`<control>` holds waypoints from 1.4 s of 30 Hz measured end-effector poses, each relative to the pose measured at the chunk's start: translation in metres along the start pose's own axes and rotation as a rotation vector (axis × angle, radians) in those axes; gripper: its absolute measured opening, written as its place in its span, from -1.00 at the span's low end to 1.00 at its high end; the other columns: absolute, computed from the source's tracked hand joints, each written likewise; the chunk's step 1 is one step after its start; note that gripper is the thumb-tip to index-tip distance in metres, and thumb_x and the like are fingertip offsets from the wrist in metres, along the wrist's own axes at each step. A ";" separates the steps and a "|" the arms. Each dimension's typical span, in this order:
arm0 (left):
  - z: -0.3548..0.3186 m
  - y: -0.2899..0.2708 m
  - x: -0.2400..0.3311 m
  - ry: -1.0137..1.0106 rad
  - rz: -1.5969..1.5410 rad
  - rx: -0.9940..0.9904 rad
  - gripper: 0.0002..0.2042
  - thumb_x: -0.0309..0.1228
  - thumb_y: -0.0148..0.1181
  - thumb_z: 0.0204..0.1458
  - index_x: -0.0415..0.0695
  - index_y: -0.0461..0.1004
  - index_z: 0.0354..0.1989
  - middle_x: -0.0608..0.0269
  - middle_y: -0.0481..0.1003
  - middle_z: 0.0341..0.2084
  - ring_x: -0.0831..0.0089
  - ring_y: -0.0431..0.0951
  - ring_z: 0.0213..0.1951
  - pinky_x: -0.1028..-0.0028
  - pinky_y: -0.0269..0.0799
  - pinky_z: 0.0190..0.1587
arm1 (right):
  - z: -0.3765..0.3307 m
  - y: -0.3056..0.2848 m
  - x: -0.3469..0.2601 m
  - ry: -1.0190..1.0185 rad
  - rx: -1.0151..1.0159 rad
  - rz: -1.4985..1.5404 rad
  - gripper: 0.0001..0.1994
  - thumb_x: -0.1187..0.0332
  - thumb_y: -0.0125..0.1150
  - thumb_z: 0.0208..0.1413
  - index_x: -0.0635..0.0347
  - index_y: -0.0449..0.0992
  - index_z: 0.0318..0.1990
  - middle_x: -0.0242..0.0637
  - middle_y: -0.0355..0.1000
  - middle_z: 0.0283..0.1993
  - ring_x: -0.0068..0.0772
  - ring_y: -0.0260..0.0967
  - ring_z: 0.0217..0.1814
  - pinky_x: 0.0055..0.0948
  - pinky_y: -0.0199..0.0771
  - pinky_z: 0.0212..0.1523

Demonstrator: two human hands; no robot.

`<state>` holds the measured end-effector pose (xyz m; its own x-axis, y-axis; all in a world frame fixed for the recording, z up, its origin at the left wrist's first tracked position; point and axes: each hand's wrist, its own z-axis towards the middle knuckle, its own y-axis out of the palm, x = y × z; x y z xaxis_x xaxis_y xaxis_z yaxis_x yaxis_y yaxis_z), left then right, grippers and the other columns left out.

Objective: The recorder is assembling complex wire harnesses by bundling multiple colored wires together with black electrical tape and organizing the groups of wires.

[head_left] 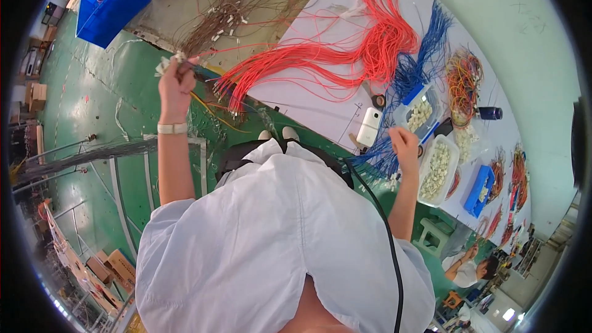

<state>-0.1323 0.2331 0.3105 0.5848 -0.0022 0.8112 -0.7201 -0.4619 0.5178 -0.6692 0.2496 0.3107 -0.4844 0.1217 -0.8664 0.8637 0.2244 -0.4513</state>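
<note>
My left hand (176,83) is out at the left, past the table's edge. Its fingers are closed around wires whose white plastic connectors (163,66) stick out beyond them. On the right, my right hand (404,147) has its fingers pinched together; anything between them is too small to make out. Just beside it stand a white tub (431,201) of small pale connectors and a clear box (401,115) with more of them. Blue wires (381,159) lie next to this hand. A large bundle of red wires (320,58) stretches across the table between my hands.
Brown wires (225,9) cover the far-left tabletop, near a blue bin (117,9). A white rectangular device (370,127), a roll of tape (378,101) and multicoloured wires (464,80) are on the table. A metal frame (123,200) stands at left. Another person (470,270) sits far right.
</note>
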 end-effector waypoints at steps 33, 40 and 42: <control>0.061 -0.070 0.014 0.162 0.340 0.379 -0.80 -0.32 -0.02 0.23 -0.16 0.41 -0.38 0.49 0.21 -0.71 0.72 0.08 -0.75 0.63 -0.11 -0.76 | -0.252 -0.319 0.239 0.508 0.877 0.641 -0.54 0.08 0.11 0.20 0.07 0.22 -0.68 -0.54 0.07 -0.68 -0.61 0.01 -0.66 -0.57 0.15 -0.57; 0.049 -0.024 -0.040 0.159 1.048 -0.031 -0.70 -0.36 -0.01 0.16 -0.16 0.42 -0.62 0.33 0.38 -0.73 0.55 0.32 -0.63 0.43 0.21 -0.53 | -0.055 -0.104 0.121 0.231 0.275 -0.295 -0.67 0.23 0.05 0.18 0.30 0.54 -0.07 -0.10 0.53 -0.17 -0.26 0.47 -0.17 -0.35 0.40 -0.08; 0.019 0.043 -0.072 0.078 0.889 -0.087 -0.67 -0.36 -0.03 0.15 -0.18 0.42 -0.66 0.30 0.39 -0.74 0.54 0.36 -0.62 0.44 0.23 -0.52 | -0.017 0.013 0.027 -0.016 0.002 -0.374 -0.78 0.37 -0.02 0.14 0.24 0.52 -0.17 -0.10 0.50 -0.26 -0.07 0.44 -0.15 -0.25 0.40 -0.09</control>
<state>-0.1981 0.1964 0.2687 -0.2274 -0.2652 0.9370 -0.9224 -0.2497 -0.2946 -0.6736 0.2720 0.2850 -0.7643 0.0166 -0.6447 0.6276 0.2491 -0.7376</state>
